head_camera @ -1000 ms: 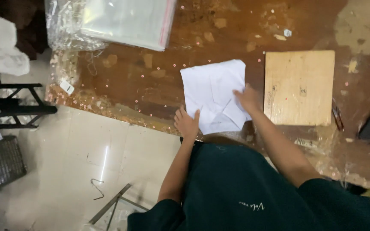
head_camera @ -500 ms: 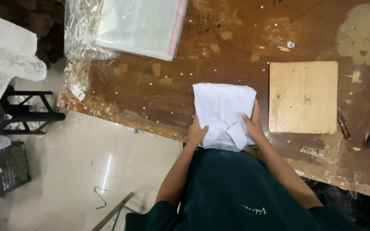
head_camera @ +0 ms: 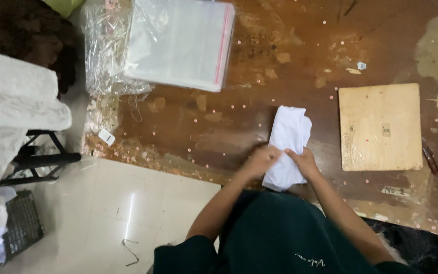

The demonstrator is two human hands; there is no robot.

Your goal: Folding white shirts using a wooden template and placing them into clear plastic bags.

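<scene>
1. White folded garment (head_camera: 290,147) lying on brown tabletop (head_camera: 219,132), long axis running away from body.
2. Left hand (head_camera: 260,161) and right hand (head_camera: 304,162) clamped on near end, equally close.

One camera, on my head.
It looks straight down, fairly high, over my brown worktable (head_camera: 280,45) and the tiled floor (head_camera: 128,213).
</scene>
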